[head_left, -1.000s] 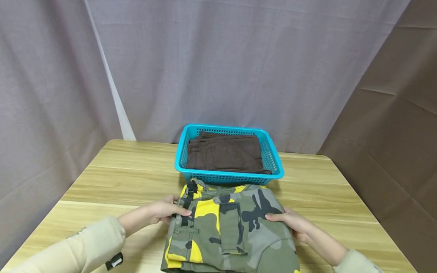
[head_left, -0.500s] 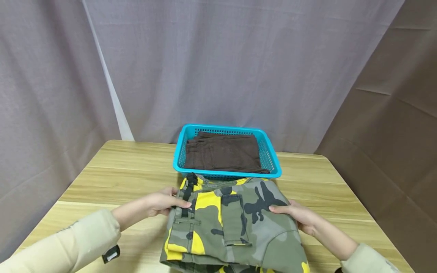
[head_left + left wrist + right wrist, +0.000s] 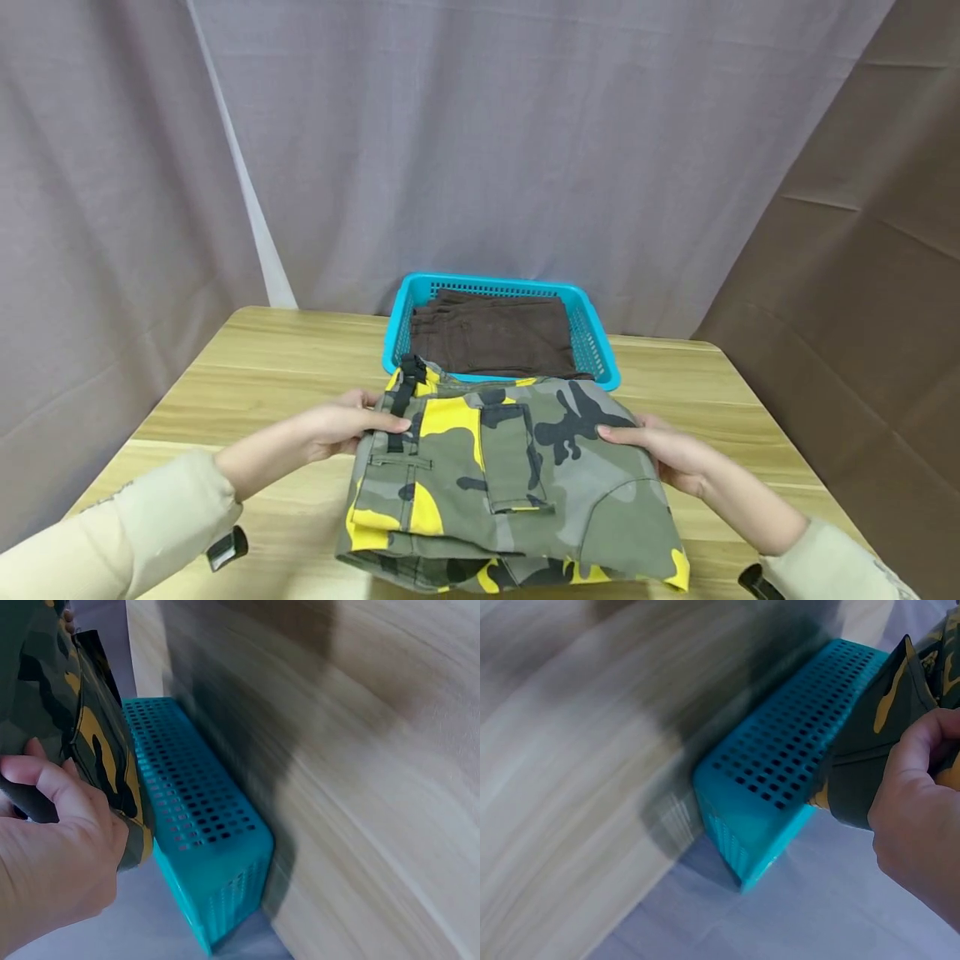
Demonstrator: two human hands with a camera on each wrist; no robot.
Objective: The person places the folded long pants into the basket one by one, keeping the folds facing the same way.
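Folded camouflage trousers (image 3: pixel 562 500) in yellow, green, grey and black hang above the table, a black buckle strap at their upper left. My left hand (image 3: pixel 337 427) grips their left side, thumb on top and fingers underneath. On the right side my right hand (image 3: pixel 667 450) holds them the same way. Their far edge overlaps the near rim of a turquoise basket (image 3: pixel 596 333) in the head view. Inside that basket lies a folded dark brown garment (image 3: pixel 498 333). Both wrist views show the camouflage cloth (image 3: pixel 97 742) gripped beside the basket's perforated side (image 3: pixel 772 757).
The basket stands near the back edge of a light wooden table (image 3: pixel 285 367). Behind the table hangs a grey curtain (image 3: pixel 510 150), and a brown cloth (image 3: pixel 847 275) hangs on the right.
Both hands have raised the camouflage trousers and carried them forward toward the basket. Their lower folded layers now show at the near edge. The basket and brown garment stay put.
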